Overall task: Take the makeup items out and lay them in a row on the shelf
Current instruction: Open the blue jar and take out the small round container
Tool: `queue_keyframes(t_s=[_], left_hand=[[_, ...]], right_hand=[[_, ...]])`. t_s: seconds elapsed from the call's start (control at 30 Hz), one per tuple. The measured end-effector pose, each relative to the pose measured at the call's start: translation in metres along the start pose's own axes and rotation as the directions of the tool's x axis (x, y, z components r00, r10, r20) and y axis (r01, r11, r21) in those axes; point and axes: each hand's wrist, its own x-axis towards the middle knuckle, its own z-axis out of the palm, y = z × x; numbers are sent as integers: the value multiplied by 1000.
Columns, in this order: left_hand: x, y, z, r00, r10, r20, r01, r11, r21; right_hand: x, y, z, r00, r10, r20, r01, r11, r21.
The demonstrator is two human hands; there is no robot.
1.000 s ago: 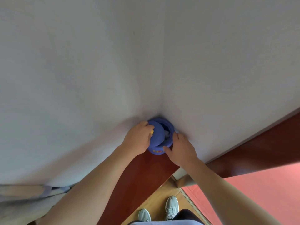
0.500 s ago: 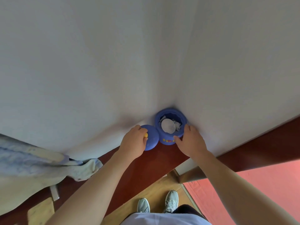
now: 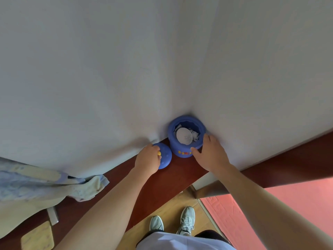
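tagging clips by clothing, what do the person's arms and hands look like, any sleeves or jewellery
Both forearms are bare down to the picture's lower edge; no sleeve shows. The left hand and right hand wear no gloves, and no watch, bracelet or ring is visible.

Jar on shelf, back in wall corner. Just left of jar: lid. Inside jar: round pad. Well left on shelf: cloth. On lid: left grip; at jar's right side: right grip.

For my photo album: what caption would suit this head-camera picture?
The left hand holds the lid on the shelf; the right hand grips the open jar in the corner.
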Motion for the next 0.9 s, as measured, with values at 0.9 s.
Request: queue_keyframes(t_s=[0.9], left_hand=[[19,-1,34,996,-61,60,67,991,-115]], right_hand=[[2,10,8,1000,-5,-21,6,998,67]])
